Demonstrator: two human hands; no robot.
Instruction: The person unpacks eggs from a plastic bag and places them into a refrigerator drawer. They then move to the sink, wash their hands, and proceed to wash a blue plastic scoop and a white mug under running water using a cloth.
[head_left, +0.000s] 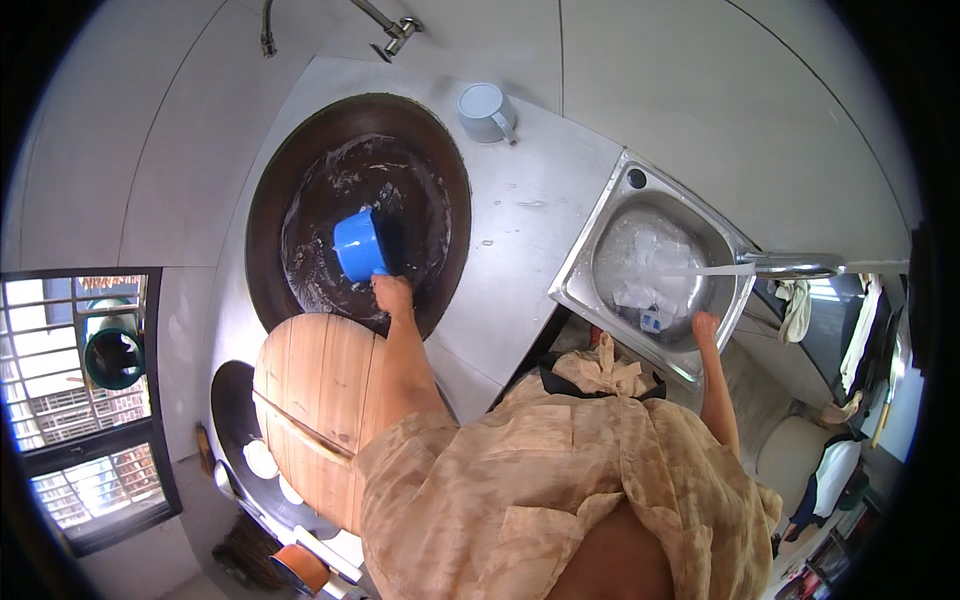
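Observation:
My left hand (394, 294) grips the handle of a blue plastic dipper (358, 246). The dipper lies tilted over a large dark wok (274, 225) set into the counter, with water and pale suds or residue inside. At the stainless steel sink (581, 279), my right hand (705, 327) is by the near right rim; its fingers are not clear enough to read. Water streams from a chrome faucet (795, 265) into the basin. White, crumpled pieces (637, 294), one with a blue printed patch, lie in the sink's water.
An upturned light-blue mug (484, 112) stands on the metal counter (517, 225) between wok and wall. A round wooden lid (315, 405) leans over a second dark wok (232, 405) on the left. An orange pot (300, 566) sits lower left. Another tap (397, 34) projects from the wall.

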